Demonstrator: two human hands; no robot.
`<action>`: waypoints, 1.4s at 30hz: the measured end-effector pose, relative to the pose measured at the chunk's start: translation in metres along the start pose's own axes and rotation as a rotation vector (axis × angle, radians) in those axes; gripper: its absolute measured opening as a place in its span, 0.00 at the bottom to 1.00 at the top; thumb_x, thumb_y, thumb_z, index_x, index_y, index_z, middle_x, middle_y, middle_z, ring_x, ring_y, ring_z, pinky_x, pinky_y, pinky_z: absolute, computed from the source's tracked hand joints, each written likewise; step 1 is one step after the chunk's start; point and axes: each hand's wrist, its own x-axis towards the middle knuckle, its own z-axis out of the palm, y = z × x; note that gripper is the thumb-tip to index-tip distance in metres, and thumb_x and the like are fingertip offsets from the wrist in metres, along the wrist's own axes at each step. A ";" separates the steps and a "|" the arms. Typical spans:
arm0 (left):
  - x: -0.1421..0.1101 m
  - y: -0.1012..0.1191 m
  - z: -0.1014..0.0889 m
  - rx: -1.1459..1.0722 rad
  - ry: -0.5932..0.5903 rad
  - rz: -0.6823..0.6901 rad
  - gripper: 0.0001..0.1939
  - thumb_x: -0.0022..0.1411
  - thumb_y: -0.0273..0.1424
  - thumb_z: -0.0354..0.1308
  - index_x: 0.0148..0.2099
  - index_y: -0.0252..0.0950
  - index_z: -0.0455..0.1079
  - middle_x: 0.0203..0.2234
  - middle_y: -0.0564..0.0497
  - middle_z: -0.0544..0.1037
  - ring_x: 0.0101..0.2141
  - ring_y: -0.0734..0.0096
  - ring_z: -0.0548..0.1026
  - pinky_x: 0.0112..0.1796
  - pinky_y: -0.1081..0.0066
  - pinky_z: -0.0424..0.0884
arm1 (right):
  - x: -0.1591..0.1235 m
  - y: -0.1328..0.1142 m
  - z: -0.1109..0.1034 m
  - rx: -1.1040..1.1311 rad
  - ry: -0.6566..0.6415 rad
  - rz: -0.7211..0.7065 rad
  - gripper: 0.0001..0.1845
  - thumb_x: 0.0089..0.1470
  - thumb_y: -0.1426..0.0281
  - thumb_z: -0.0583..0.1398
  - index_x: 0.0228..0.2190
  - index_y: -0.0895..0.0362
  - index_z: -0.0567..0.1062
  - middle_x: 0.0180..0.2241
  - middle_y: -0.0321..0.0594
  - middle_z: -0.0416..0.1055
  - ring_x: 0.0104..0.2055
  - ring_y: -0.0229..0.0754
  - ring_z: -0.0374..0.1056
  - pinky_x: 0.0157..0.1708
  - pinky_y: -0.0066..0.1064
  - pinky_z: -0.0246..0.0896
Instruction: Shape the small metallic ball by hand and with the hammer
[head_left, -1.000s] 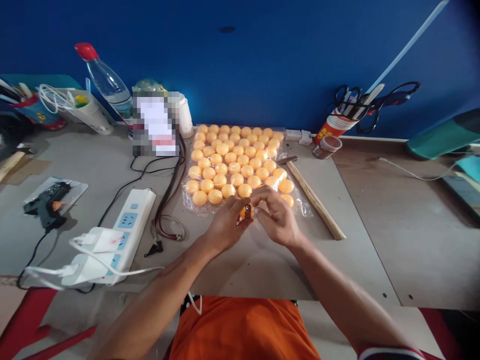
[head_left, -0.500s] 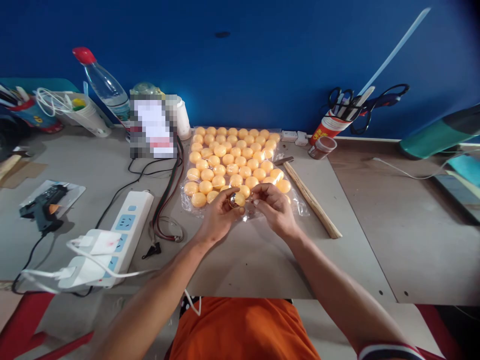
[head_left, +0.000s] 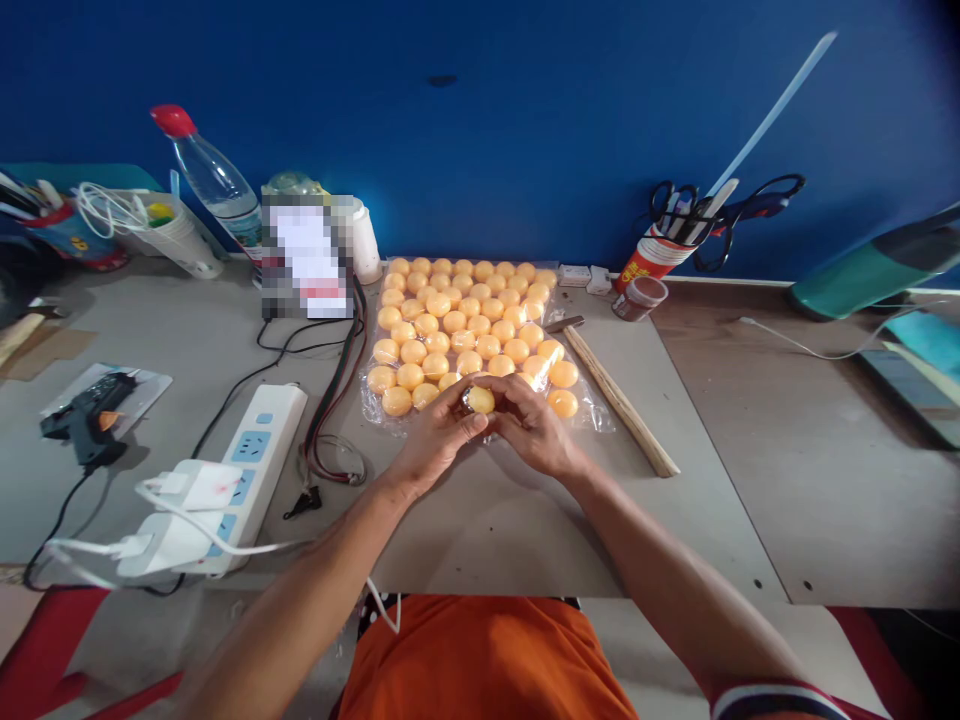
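Observation:
A small round ball-like piece point(head_left: 480, 400) sits between my two hands, just above the near edge of the orange balls. Its face is yellow and its left side is shiny, dark and metallic-looking; its exact kind is unclear. My left hand point(head_left: 441, 430) closes round its left side, thumb in front. From the right, my right hand point(head_left: 530, 420) has its fingers curled over the top and right side. Both hands' fingertips nearly meet and hide part of it. Behind them, rows of orange balls point(head_left: 454, 321) lie in clear plastic wrap point(head_left: 595, 413).
Right of the balls lies a hammer with a wooden handle point(head_left: 622, 400). A white power strip point(head_left: 259, 440), cables point(head_left: 330, 430) and a black glue gun point(head_left: 94, 410) are on the left. Along the wall stand a bottle point(head_left: 217, 185), a red cup of tools point(head_left: 649, 255) and a small jar point(head_left: 640, 298).
My right hand has moved left, from a pinch beside the shiny piece to closing against it. The piece has turned so more of its yellow face shows.

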 end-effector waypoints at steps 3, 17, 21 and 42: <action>0.000 0.000 0.000 -0.164 -0.002 -0.081 0.26 0.57 0.42 0.67 0.55 0.37 0.72 0.42 0.46 0.80 0.40 0.65 0.79 0.45 0.62 0.75 | 0.002 0.001 -0.004 0.035 0.013 0.037 0.20 0.53 0.70 0.61 0.50 0.54 0.76 0.42 0.41 0.71 0.43 0.42 0.68 0.45 0.39 0.68; 0.000 0.004 -0.001 -0.168 0.075 -0.181 0.30 0.51 0.35 0.73 0.55 0.36 0.68 0.34 0.48 0.81 0.32 0.66 0.82 0.36 0.68 0.78 | 0.009 0.004 -0.001 0.431 0.022 0.310 0.17 0.48 0.62 0.66 0.40 0.56 0.78 0.30 0.35 0.72 0.30 0.36 0.64 0.29 0.28 0.59; 0.000 0.004 -0.002 -0.119 0.056 -0.177 0.26 0.51 0.34 0.73 0.50 0.34 0.69 0.35 0.48 0.81 0.32 0.67 0.81 0.35 0.68 0.77 | 0.010 0.007 -0.001 0.450 0.038 0.328 0.17 0.50 0.59 0.65 0.39 0.56 0.79 0.29 0.35 0.73 0.27 0.35 0.63 0.26 0.27 0.58; 0.005 0.007 -0.006 -0.118 0.135 -0.077 0.23 0.51 0.42 0.72 0.45 0.35 0.73 0.36 0.50 0.81 0.33 0.70 0.79 0.38 0.70 0.74 | 0.008 0.006 -0.021 0.344 0.154 0.294 0.11 0.50 0.64 0.63 0.37 0.55 0.76 0.25 0.34 0.71 0.27 0.37 0.67 0.31 0.32 0.64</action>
